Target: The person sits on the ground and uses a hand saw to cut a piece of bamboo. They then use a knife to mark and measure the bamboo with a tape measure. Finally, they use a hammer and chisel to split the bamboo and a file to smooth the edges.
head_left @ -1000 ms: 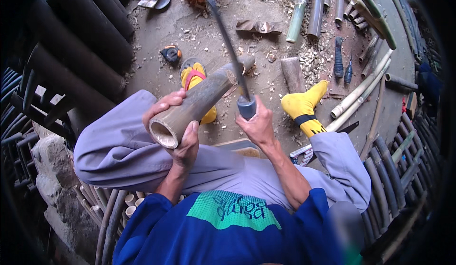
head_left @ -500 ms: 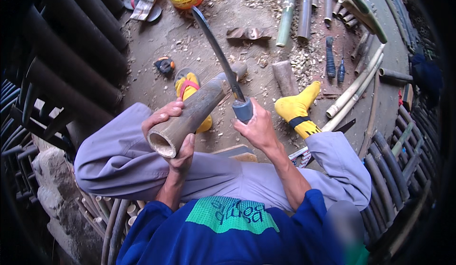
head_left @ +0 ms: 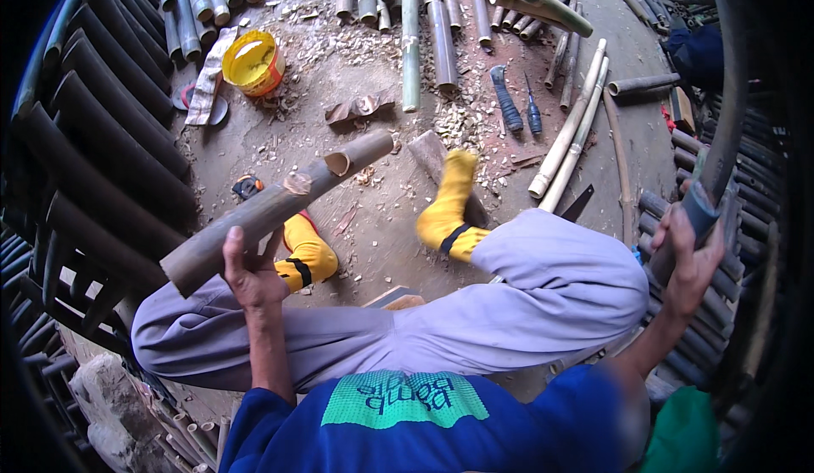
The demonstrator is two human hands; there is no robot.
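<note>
My left hand point(head_left: 256, 280) is closed around the near part of a thick brown bamboo tube point(head_left: 246, 219). The tube slants over my left leg, its far end up and to the right. A pale cut spot point(head_left: 297, 185) shows on its wall, and a notch point(head_left: 338, 164) opens near the far end. Out at the right edge, my right hand point(head_left: 691, 248) grips a machete by its grey handle. The long curved blade point(head_left: 731, 91) points away from me, well apart from the tube. A short wooden block point(head_left: 426, 153) lies by my right foot.
Yellow-socked feet point(head_left: 454, 210) rest before me among wood chips. A yellow bucket point(head_left: 252, 64), a tape measure point(head_left: 247, 186), a black-handled tool point(head_left: 506, 100) and a screwdriver-like tool point(head_left: 532, 110) lie around. Bamboo poles point(head_left: 410, 49) line the far floor; dark tubes point(head_left: 110, 147) stand left.
My right hand with the machete has swung from beside the tube out to the far right. The tube has moved left and turned, so its cut spot and notch now show.
</note>
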